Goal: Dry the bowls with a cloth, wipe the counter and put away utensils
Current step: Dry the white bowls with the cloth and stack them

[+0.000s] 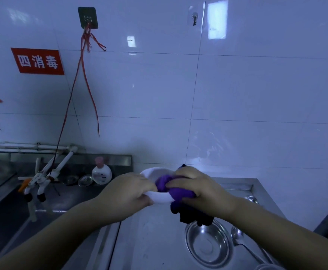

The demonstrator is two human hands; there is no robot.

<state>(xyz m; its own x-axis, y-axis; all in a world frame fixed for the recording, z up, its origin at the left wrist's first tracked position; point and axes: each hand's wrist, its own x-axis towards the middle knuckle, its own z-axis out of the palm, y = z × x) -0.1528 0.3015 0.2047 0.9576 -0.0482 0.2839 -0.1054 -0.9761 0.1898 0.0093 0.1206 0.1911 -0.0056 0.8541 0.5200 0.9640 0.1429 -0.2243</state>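
Two bare hands meet over the stainless-steel counter (155,240), with the work going on between them. Far left, white taps (42,180) hang over a dark sink, and a white soap bottle with a pink cap (101,172) stands by the back wall beside a small metal dish (85,180). Moving right, the left hand (127,193) grips the near rim of the white round bowl (159,198), thumb under the rim and fingers curled over its edge, holding it lifted above the counter. The bowl looks smooth, glossy and shallow, its inside mostly hidden. Next, the right hand (196,189) is closed round a bunched purple cloth (171,189), pressing the wad into the bowl while the cloth's dark tail hangs below. To dry it well, I judge the left hand should turn the bowl steadily while the cloth sweeps the inner wall, then the rim and underside, since a glossy wet bowl could slip from a one-sided grip. Further right, a shiny steel bowl (208,244) rests on the counter, apparently waiting its turn, with a metal ladle (237,235) lying just beside it.
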